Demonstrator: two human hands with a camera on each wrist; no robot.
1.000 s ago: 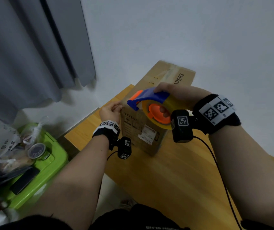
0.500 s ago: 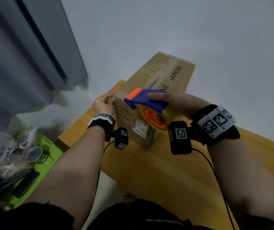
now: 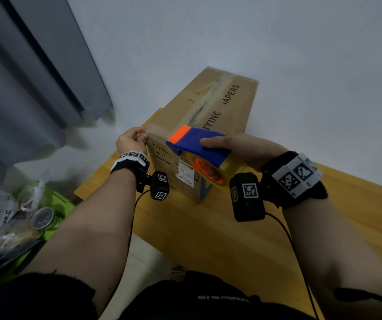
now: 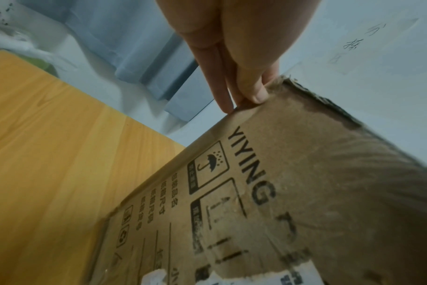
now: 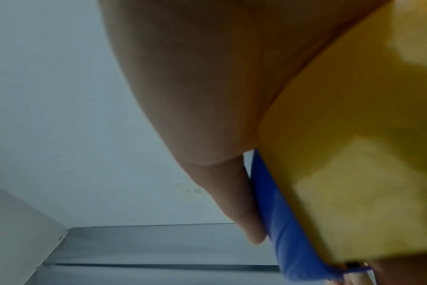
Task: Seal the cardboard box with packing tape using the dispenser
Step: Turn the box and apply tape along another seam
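A long brown cardboard box (image 3: 220, 100) printed YIYING lies on the wooden table (image 3: 220, 239), its near end facing me. My right hand (image 3: 238, 146) grips the blue and orange tape dispenser (image 3: 197, 144) with its yellow tape roll (image 3: 225, 174), held at the box's near top edge. In the right wrist view the thumb lies along the dispenser's blue body (image 5: 288, 227) beside the yellow roll (image 5: 354, 154). My left hand (image 3: 131, 140) pinches the box's near left top corner (image 4: 268, 100) between thumb and fingers (image 4: 222, 92).
A grey curtain (image 3: 35, 77) hangs at the left against the pale wall. On the floor to the left stands a green bin (image 3: 56, 204) with bags and a round tin. The table edge (image 3: 106, 179) runs just left of the box.
The dispenser has risen from in front of the box's near end face to its top edge. My left hand stays on the corner. The head view has shifted.
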